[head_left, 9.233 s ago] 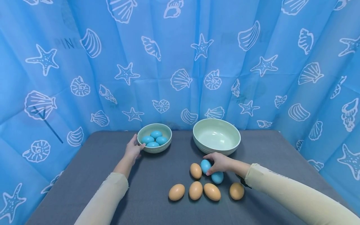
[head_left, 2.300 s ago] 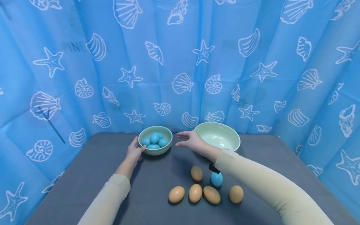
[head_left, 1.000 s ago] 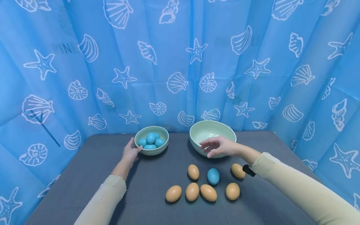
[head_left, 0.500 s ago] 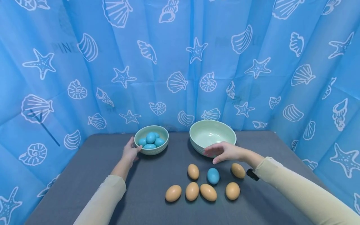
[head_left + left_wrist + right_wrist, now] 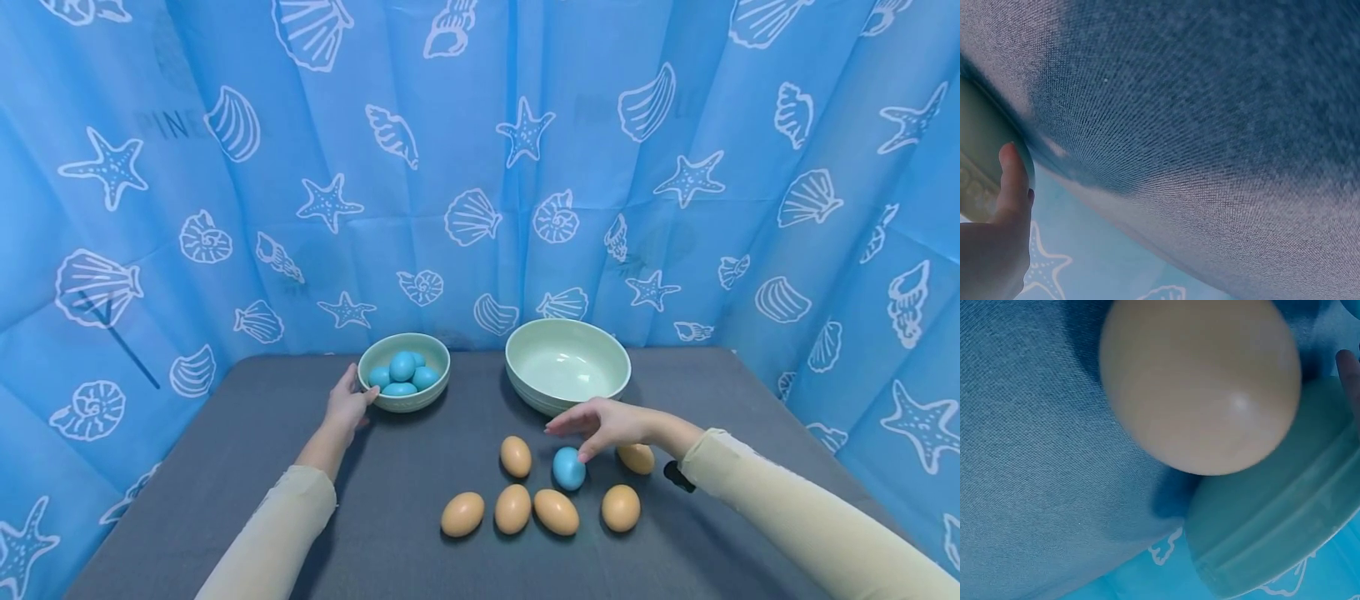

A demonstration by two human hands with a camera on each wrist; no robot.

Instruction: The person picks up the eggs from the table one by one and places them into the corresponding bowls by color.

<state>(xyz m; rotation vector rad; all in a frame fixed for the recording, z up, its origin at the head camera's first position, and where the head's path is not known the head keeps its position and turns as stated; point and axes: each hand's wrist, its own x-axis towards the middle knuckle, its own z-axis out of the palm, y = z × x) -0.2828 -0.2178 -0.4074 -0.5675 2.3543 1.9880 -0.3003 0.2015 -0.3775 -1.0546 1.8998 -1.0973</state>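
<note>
In the head view my left hand [image 5: 347, 410] holds the small green bowl [image 5: 405, 406] by its left side, thumb over the rim. Several blue eggs [image 5: 402, 366] are heaped inside that bowl. My right hand [image 5: 611, 423] reaches over a single blue egg [image 5: 567, 472] on the table, fingers spread and gently bent, thumb overlapping the egg's upper right edge. The left wrist view shows one finger [image 5: 1012, 181] against the bowl's side [image 5: 985, 125]. In the right wrist view a brown egg [image 5: 1200, 381] looms large, with a fingertip [image 5: 1349, 369] at the right edge.
A larger green bowl [image 5: 567, 367] with nothing in it stands just behind my right hand. Several brown eggs [image 5: 556, 512] lie around the blue one, another brown egg [image 5: 636, 460] partly under my right wrist. A blue shell-print curtain [image 5: 480, 167] hangs behind the grey-covered table [image 5: 390, 517].
One blue egg has gone from the table into the small bowl. My right hand has come back from that bowl and lowered toward the blue egg on the table. The left hand stays put.
</note>
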